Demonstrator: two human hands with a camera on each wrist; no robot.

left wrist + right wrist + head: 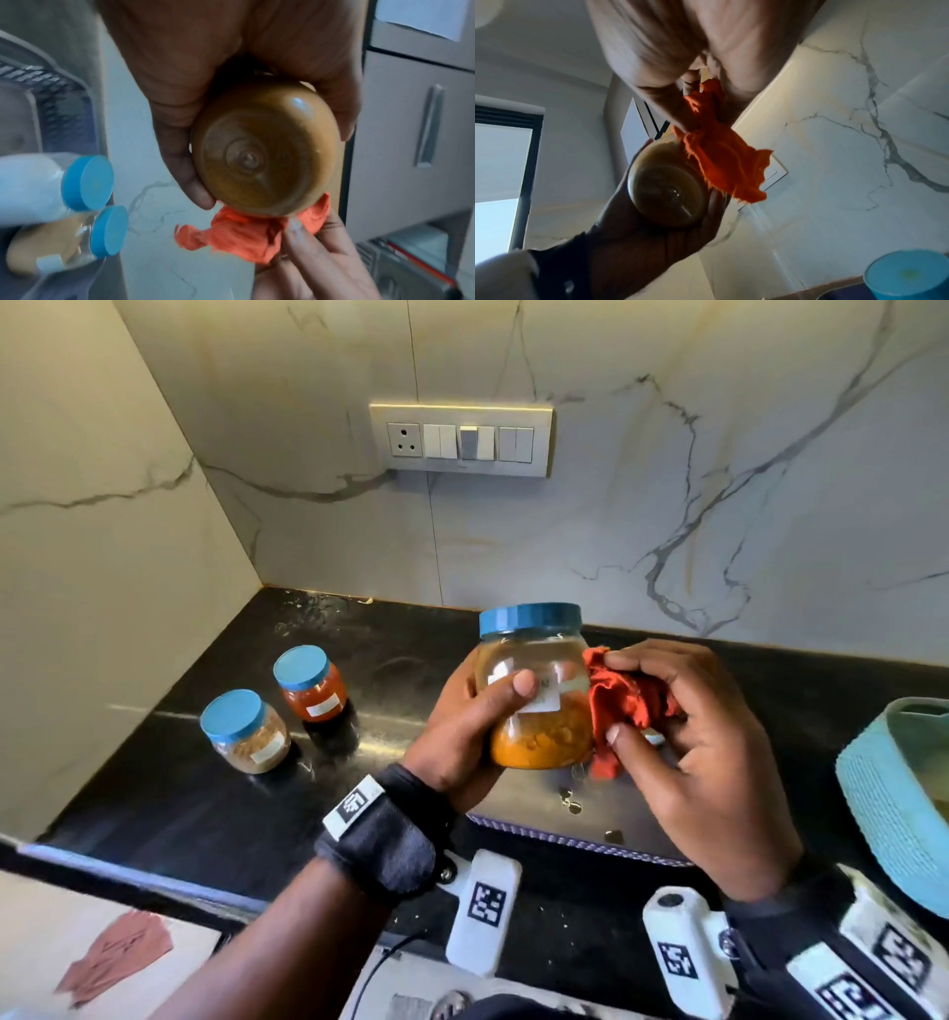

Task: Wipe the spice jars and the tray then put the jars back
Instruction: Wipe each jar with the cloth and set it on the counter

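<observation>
My left hand [477,711] grips a blue-lidded jar of yellow-orange spice [539,695] upright above the steel tray [606,819]; its brown base [259,154] [664,190] fills the wrist views. My right hand [688,731] holds a bunched orange-red cloth [624,701] [246,237] [718,160] against the jar's right side. Two more blue-lidded jars stand on the black counter to the left: a red spice jar [310,685] and a tan spice jar [246,731]. In the left wrist view two other jars [85,205] show at the left edge.
A light blue woven basket [893,798] sits at the right edge of the black counter [169,793]. The marble wall with a switch panel [462,439] rises behind. A blue lid [908,278] shows low in the right wrist view.
</observation>
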